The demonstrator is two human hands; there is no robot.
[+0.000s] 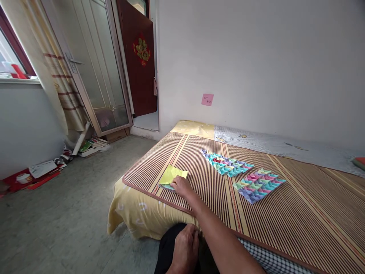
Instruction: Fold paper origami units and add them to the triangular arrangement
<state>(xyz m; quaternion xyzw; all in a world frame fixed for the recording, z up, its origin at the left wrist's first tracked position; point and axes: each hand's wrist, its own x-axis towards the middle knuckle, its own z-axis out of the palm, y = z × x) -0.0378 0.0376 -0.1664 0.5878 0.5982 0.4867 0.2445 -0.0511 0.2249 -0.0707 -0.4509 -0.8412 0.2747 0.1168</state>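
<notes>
Left of the folded panels (225, 163), the right hand (179, 184) pinches yellow paper (170, 174), seemingly separating one sheet for lifting; the left hand (186, 242) curls, contents unclear.

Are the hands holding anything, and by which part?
The right hand seems to pinch the yellow paper by its near edge. I can't see anything in the curled left hand.

Soft daylight on my feed, brightest at the maroon-framed glass window (10, 47), pale sheen on the grey concrete floor (80, 213), lime-yellow square paper sheet (170, 174) brightly lit, white plaster wall (242, 68) dimming upper right, wide-angle lean in the metal-framed frosted-glass door (91, 72), handwriting on the square pink note (207, 99) barely legible to me.
</notes>
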